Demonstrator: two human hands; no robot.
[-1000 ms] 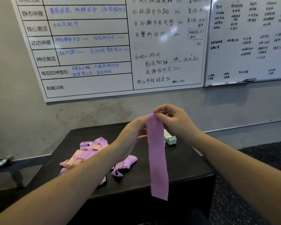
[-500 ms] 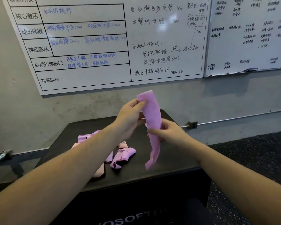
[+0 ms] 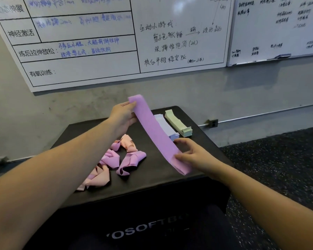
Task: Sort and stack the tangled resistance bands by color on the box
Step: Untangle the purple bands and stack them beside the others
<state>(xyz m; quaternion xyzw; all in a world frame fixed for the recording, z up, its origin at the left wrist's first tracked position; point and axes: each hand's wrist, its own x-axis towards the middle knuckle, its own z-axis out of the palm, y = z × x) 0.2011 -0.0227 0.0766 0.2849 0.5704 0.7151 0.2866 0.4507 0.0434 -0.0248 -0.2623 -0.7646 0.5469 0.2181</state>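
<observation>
Now the left hand [image 3: 123,117] pinches the far end of the purple band [image 3: 156,134], thumb and fingers closed on it, while the right hand [image 3: 194,156] grips the near end, so the strip is drawn out flat and slanting above the black box [image 3: 170,184]. Half a second ago the same band drooped from the left hand in a loose curl, with the right hand catching it midway; a second ago it hung straight down from both hands held close together. The hands have since moved well apart, and the view has dipped lower, bringing the box's printed front into sight.

Under the left forearm, on the box top, lies the tangled heap of pink and purple bands [image 3: 116,159], partly hidden by that arm. Behind the stretched band sit two neat stacks at the far right of the box: a pale lilac stack [image 3: 167,128], half covered by the band, and just beside it a pale green stack [image 3: 179,123].

Further out, a whiteboard [image 3: 90,51] with handwritten notes hangs on the grey wall, with a second whiteboard [image 3: 278,27] to its right. Dark speckled flooring [image 3: 278,168] lies to the right of the box.
</observation>
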